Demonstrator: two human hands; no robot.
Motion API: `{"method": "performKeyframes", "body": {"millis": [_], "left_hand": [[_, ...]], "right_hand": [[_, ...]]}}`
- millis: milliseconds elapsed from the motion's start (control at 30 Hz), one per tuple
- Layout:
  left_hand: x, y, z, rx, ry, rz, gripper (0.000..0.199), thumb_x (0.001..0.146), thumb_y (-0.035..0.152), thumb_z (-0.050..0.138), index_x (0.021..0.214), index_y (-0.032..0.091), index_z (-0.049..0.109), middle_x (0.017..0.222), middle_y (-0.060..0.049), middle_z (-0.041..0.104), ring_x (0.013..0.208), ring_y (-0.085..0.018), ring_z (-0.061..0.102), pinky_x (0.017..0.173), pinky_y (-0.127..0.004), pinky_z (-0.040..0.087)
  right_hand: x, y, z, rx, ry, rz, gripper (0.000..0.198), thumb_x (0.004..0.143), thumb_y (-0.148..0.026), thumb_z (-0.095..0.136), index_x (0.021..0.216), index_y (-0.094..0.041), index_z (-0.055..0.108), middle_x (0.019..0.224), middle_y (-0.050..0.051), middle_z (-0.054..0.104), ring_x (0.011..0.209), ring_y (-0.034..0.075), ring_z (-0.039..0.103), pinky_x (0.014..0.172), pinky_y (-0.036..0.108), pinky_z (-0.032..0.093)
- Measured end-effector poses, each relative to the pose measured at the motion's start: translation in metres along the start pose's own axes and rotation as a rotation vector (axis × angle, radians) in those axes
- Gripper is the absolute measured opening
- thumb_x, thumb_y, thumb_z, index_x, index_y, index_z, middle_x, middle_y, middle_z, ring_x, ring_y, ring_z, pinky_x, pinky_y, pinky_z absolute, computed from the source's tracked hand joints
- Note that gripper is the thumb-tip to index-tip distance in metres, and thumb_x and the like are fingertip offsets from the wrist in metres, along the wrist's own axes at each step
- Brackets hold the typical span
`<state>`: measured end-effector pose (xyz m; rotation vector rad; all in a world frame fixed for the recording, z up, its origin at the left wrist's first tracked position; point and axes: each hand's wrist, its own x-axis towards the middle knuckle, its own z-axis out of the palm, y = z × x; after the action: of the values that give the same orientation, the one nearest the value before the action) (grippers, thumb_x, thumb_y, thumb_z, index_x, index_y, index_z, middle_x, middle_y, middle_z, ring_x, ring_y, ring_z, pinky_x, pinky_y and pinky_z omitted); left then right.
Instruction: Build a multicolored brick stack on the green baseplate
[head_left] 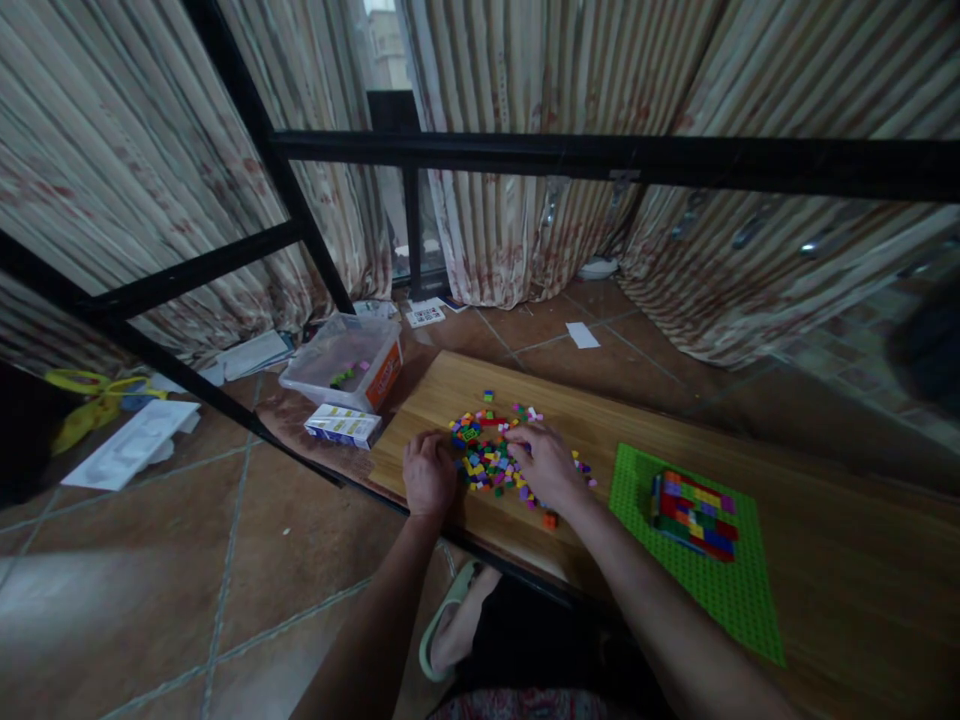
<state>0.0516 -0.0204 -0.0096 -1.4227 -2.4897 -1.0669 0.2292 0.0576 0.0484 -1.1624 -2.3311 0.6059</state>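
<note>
I see a smooth wooden tabletop with visible grain, glossy plastic bricks on it — and a studded plastic baseplate, matt green.

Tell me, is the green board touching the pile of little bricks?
Apart. The head view shows bare wooden table between the green board and the brick pile.

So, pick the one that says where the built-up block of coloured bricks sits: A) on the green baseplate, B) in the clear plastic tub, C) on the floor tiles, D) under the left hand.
A: the multicoloured brick block stands on the green baseplate, to the right of the loose brick pile that both hands are working in.
</note>
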Motion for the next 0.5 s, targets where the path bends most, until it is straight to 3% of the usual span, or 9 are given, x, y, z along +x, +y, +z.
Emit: {"method": "performKeyframes", "body": {"millis": [100,267,500], "left_hand": [[0.001,-0.002,-0.001,0.001,0.0,0.03,0.025,0.085,0.016,0.043,0.094,0.017,0.067,0.101,-0.01,0.065,0.097,-0.024,0.057,0.091,-0.036,0.046],[0.006,-0.004,-0.001,0.012,-0.012,0.024,0.026,0.084,0.018,0.044,0.093,0.016,0.068,0.103,-0.011,0.065,0.102,-0.024,0.057,0.093,-0.037,0.045],[0.009,0.0,-0.003,0.061,-0.041,0.02,0.027,0.084,0.02,0.043,0.092,0.016,0.068,0.103,-0.011,0.066,0.1,-0.024,0.058,0.091,-0.036,0.046]], "right_hand": [[-0.03,0.0,-0.02,0.112,0.089,0.041,0.019,0.09,-0.024,0.05,0.093,-0.023,0.069,0.094,0.005,0.068,0.094,0.02,0.059,0.084,0.033,0.044],[-0.097,0.006,-0.045,0.254,0.102,0.153,0.02,0.093,-0.028,0.047,0.09,-0.023,0.066,0.09,0.003,0.066,0.087,0.018,0.061,0.08,0.031,0.046],[-0.172,0.066,-0.081,0.237,0.287,0.415,0.024,0.089,-0.042,0.052,0.093,-0.024,0.068,0.096,0.005,0.07,0.09,0.022,0.065,0.079,0.034,0.05]]}}
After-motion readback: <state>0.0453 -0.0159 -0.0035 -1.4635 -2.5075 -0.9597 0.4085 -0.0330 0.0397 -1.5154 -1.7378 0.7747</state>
